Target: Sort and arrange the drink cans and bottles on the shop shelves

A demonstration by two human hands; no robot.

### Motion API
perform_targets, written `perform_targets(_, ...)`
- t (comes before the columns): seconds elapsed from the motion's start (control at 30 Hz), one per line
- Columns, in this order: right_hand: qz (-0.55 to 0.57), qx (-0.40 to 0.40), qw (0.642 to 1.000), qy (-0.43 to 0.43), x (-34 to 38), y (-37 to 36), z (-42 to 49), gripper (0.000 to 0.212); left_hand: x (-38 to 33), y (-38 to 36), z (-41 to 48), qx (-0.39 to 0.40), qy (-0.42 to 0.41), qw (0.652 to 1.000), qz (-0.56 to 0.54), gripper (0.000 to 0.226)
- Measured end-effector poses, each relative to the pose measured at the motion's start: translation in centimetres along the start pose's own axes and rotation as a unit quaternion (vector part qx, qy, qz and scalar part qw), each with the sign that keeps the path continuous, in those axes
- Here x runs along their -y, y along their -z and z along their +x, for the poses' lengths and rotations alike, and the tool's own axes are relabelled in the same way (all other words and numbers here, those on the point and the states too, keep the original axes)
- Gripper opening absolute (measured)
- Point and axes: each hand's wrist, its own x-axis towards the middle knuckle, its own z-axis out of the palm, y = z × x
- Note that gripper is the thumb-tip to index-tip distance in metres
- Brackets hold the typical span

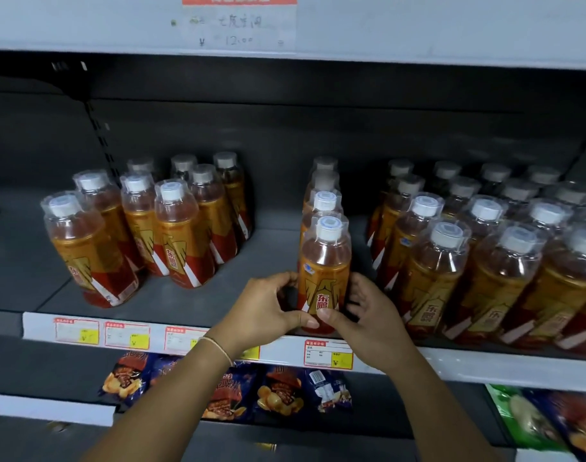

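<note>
Centrally, both hands are cupping the front orange energy-drink bottle [324, 271] of a single-file row at the shelf lip [284, 351]: left hand [268, 308] and right hand [368, 311] are curling round its lower label from either side, apparently squaring it label-forward. Matching bottles are standing in a loose left cluster [144, 228] and a packed right block [485, 255].
</note>
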Motion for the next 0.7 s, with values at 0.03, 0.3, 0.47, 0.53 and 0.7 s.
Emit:
perform_targets(0.03,0.001,-0.002,1.0,0.0,0.0,0.0,0.0,0.067,0.0,0.0,0.0,-0.001,-0.002,1.0,-0.002,0.057)
perform_targets(0.3,-0.005,-0.017,1.0,0.011,-0.3,-0.5,-0.3,0.054,0.2,-0.1,-0.2,0.0,-0.024,1.0,0.013,0.06)
perform_targets(0.47,-0.014,-0.021,1.0,0.017,-0.5,-0.6,-0.6,0.054,0.4,0.0,0.0,0.007,-0.032,0.999,0.002,0.055)
perform_targets(0.53,-0.004,-0.023,1.0,0.011,-0.7,-0.7,-0.7,0.065,0.1,0.2,0.0,0.012,-0.017,0.999,-0.028,0.054)
perform_targets(0.7,-0.011,-0.04,0.999,0.007,-1.2,-0.8,-0.8,0.069,0.7,3.0,1.0,0.114,0.015,0.989,-0.096,0.037)
